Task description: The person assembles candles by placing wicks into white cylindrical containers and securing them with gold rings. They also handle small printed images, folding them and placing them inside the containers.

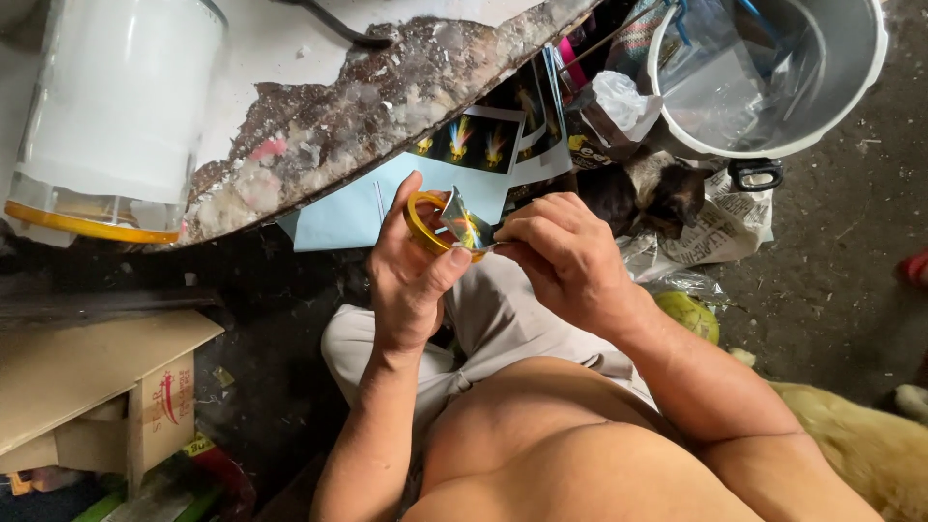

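Note:
My left hand [411,271] grips a yellow plastic ring [421,217] between thumb and fingers, holding it up over my lap. My right hand [565,256] pinches a small shiny printed strip [464,224] with bright coloured marks, and its end touches the ring. Both hands are close together, just in front of a worn table edge [319,135]. Sheets of the same dark print with coloured marks [478,140] lie on a light blue sheet [353,208] under the table.
A white cylinder with a yellow rim [111,126] stands on the table at left. A metal bucket [773,72] holding clear plastic sits at upper right. A small dark animal [643,193] lies by newspaper. A cardboard box [106,387] is at lower left, tan fur [860,445] at lower right.

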